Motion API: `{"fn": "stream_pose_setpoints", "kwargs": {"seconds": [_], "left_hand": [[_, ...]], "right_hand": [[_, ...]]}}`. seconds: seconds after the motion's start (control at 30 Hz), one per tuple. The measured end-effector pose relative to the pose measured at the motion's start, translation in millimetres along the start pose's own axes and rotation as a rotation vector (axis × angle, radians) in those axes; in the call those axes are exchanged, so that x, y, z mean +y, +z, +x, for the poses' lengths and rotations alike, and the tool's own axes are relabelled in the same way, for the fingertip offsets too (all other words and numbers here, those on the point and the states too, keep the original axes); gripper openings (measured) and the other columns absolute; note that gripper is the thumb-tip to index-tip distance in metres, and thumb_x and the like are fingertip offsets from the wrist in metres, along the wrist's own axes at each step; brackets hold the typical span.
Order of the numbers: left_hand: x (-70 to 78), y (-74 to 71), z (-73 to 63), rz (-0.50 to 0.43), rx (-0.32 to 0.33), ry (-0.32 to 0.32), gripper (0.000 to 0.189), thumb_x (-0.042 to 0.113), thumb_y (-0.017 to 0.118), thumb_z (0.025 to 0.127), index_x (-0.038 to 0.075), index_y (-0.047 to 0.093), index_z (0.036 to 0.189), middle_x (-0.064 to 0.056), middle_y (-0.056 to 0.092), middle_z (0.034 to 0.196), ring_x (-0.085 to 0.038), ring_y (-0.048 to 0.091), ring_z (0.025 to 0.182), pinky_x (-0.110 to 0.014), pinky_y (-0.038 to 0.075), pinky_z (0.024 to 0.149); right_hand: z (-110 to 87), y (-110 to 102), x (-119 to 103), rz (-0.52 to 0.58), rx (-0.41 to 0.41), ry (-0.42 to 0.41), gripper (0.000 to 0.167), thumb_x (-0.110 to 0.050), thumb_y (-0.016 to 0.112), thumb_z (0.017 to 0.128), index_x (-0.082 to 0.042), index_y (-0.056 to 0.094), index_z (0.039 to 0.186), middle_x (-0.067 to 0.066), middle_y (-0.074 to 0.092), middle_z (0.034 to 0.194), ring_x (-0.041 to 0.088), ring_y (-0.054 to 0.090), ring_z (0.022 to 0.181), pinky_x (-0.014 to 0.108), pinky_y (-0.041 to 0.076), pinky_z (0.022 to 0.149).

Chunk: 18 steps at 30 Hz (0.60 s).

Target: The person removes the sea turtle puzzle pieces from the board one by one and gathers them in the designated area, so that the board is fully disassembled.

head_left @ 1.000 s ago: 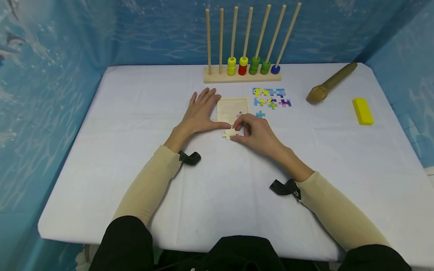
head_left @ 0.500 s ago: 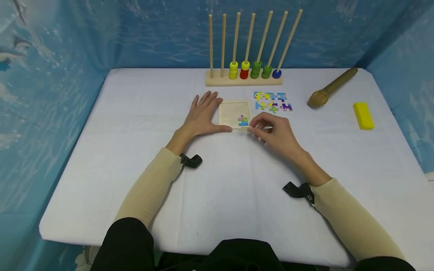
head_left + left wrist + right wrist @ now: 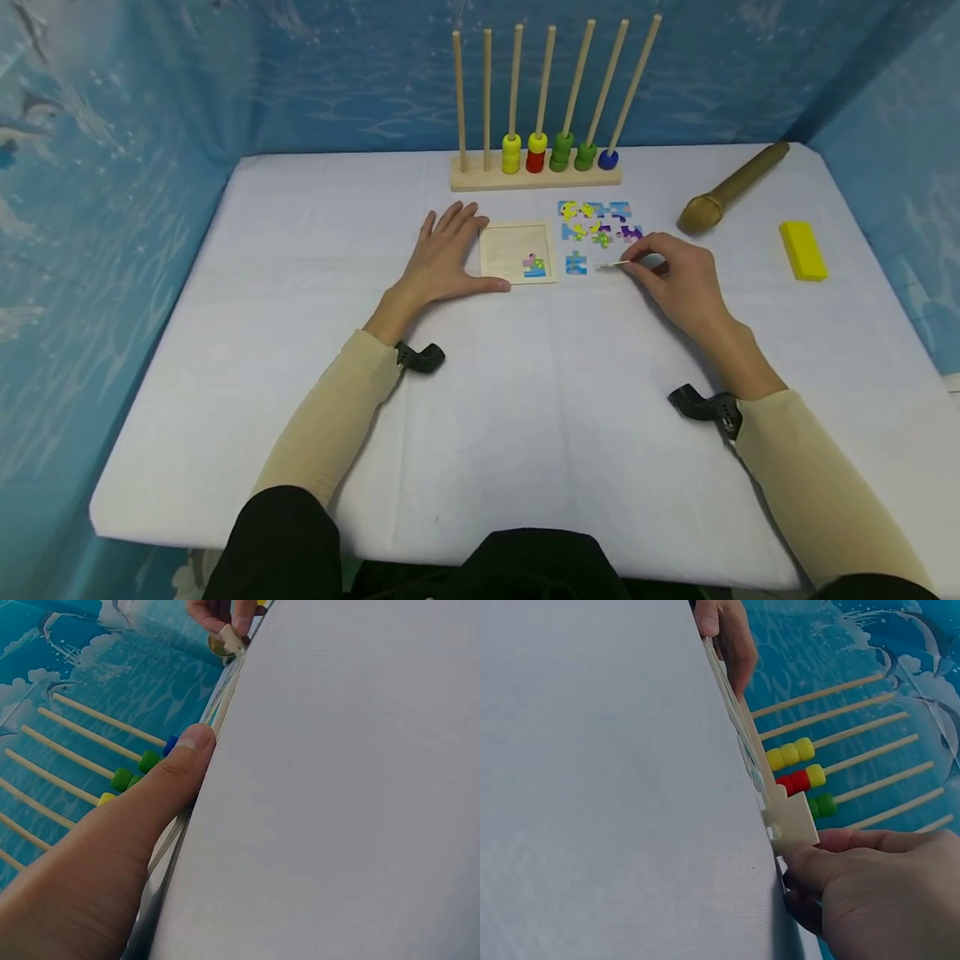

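Note:
My left hand [image 3: 442,262] lies flat at the left side of a square wooden puzzle tray [image 3: 501,247], fingers spread and straight, thumb along the front edge. A joined patch of pink, green and blue puzzle pieces [image 3: 534,267] sits in the tray's front right corner. To the right of the tray, my right hand [image 3: 686,283] pinches a jigsaw piece [image 3: 793,822] between thumb and fingertips, its plain wooden side towards the right wrist camera. A blue jigsaw piece [image 3: 576,264] lies alone between the tray and this hand. My left thumb [image 3: 196,742] also shows at the tray edge in the left wrist view.
Several colourful loose puzzle pieces [image 3: 597,223] lie behind the right hand. At the back stands a wooden bead rack [image 3: 536,177] with upright rods and coloured beads. A brownish-green club-shaped object [image 3: 731,190] and a yellow block [image 3: 803,250] lie to the right on the white tablecloth [image 3: 480,417].
My right hand has moved right from the tray's front edge, carrying the pinched jigsaw piece past the lone blue one. The left hand has stayed at the tray.

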<state>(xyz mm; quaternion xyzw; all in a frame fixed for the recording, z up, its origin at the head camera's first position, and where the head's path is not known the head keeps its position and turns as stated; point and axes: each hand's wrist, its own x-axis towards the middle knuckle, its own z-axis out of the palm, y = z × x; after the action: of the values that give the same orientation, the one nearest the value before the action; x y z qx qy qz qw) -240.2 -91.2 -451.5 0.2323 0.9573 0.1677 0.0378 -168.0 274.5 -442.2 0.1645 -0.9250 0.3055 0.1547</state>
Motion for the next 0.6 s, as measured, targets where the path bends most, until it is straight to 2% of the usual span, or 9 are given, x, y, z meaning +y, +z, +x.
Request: {"fn": "stream_pose_setpoints", "kwargs": {"seconds": [0.13, 0.23, 0.4, 0.6], "left_hand": [[0.0, -0.1, -0.4, -0.004, -0.003, 0.000, 0.116, 0.086, 0.071, 0.074, 0.021, 0.036, 0.163, -0.004, 0.020, 0.177, -0.024, 0.004, 0.166, -0.052, -0.006, 0.132], [-1.3, -0.1, -0.7, -0.003, -0.005, 0.000, 0.116, 0.086, 0.071, 0.074, 0.021, 0.036, 0.163, -0.004, 0.020, 0.177, -0.024, 0.004, 0.166, -0.053, -0.005, 0.132], [-2.6, 0.8, -1.7, -0.003, -0.009, 0.004, 0.116, 0.086, 0.071, 0.075, 0.020, 0.036, 0.163, -0.004, 0.020, 0.177, -0.024, 0.004, 0.166, -0.053, -0.005, 0.132], [-1.4, -0.1, -0.8, -0.004, 0.004, 0.011, 0.116, 0.087, 0.071, 0.074, 0.021, 0.036, 0.164, -0.003, 0.020, 0.177, -0.023, 0.004, 0.166, -0.052, -0.005, 0.132]], "right_hand": [[-1.0, 0.8, 1.7, -0.090, 0.008, -0.064, 0.015, 0.005, 0.080, 0.090, -0.003, 0.076, 0.102, 0.012, 0.077, 0.102, 0.027, 0.072, 0.083, 0.022, 0.047, 0.073], [-1.9, 0.7, -0.5, -0.118, 0.008, -0.084, 0.017, 0.008, 0.080, 0.087, -0.002, 0.076, 0.100, 0.012, 0.077, 0.101, 0.025, 0.072, 0.079, 0.020, 0.046, 0.071], [-4.5, -1.3, -2.6, -0.049, -0.032, -0.084, 0.025, 0.011, 0.074, 0.084, -0.003, 0.078, 0.105, 0.012, 0.075, 0.099, 0.022, 0.068, 0.076, 0.010, 0.041, 0.071], [-5.9, -7.6, -0.7, 0.009, -0.118, -0.020, 0.040, 0.003, 0.075, 0.081, -0.009, 0.077, 0.118, 0.008, 0.071, 0.103, 0.019, 0.060, 0.081, 0.021, 0.042, 0.073]]}}
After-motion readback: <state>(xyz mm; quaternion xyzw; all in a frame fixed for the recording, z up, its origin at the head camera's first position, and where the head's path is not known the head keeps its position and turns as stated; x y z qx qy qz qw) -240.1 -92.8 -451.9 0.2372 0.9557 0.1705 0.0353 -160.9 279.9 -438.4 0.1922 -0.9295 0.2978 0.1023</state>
